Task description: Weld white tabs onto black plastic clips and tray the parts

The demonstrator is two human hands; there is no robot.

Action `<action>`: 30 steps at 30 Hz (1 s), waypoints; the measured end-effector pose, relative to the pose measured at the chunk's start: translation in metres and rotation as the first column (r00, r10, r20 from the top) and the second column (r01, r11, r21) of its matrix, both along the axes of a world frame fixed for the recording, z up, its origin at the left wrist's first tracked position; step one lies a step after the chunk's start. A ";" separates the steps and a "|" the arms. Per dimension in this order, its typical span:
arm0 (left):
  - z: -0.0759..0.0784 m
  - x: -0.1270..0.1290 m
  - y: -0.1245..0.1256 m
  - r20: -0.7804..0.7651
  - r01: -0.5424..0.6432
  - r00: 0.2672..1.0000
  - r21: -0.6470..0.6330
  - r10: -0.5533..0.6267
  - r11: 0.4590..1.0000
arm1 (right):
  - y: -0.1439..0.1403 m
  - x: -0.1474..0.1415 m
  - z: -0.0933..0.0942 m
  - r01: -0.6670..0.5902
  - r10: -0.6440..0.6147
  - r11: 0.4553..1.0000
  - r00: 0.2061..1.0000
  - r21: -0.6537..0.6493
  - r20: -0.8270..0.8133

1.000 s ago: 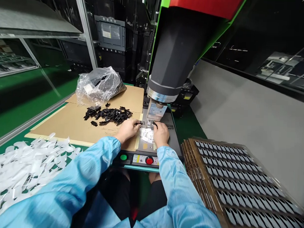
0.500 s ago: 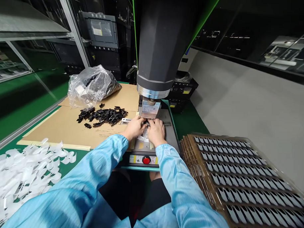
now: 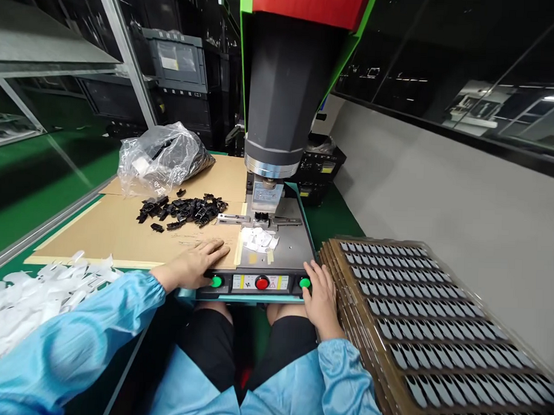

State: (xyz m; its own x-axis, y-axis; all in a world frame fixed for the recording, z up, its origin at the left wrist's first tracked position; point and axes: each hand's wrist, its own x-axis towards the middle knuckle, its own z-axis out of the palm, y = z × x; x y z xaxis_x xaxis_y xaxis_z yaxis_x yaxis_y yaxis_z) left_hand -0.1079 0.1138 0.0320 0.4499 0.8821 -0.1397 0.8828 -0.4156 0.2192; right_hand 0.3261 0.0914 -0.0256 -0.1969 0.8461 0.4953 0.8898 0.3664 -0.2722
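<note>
My left hand (image 3: 194, 265) lies flat on the cardboard sheet (image 3: 122, 229), its thumb at the left green button (image 3: 216, 282) of the press machine (image 3: 281, 92). My right hand (image 3: 320, 297) rests at the machine's front right corner, thumb beside the right green button (image 3: 304, 283). Both hands hold nothing. A red button (image 3: 261, 283) sits between the green ones. A small black part (image 3: 261, 217) sits in the fixture under the press head. White pieces (image 3: 258, 238) lie on the machine's base plate.
A pile of small black parts (image 3: 181, 209) and a clear plastic bag (image 3: 160, 158) lie on the cardboard. White plastic pieces (image 3: 33, 293) cover the green table at left. Stacked brown trays (image 3: 432, 322) of parts stand at right. Dark crates (image 3: 179, 71) stand behind.
Both hands have drawn back from the fixture under the press head to the front panel, one at each green button. The black part stays in the fixture.
</note>
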 end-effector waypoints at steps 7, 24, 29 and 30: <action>-0.006 0.006 -0.009 -0.010 -0.017 1.000 0.061 0.018 0.998 | 0.006 0.002 -0.003 0.008 -0.009 1.000 0.999 0.020 0.048; 0.046 0.022 0.052 0.309 -0.183 0.927 -0.120 0.212 0.976 | 0.088 -0.063 0.044 -0.072 0.085 0.996 0.952 0.054 -0.294; 0.032 0.056 0.099 0.621 -0.296 0.723 -0.118 0.303 0.948 | 0.146 -0.109 0.054 -0.113 0.060 0.986 0.922 -0.118 -0.383; 0.028 0.064 0.106 0.667 -0.307 0.674 -0.138 0.318 0.942 | 0.155 -0.116 0.054 -0.109 0.044 0.983 0.923 -0.149 -0.382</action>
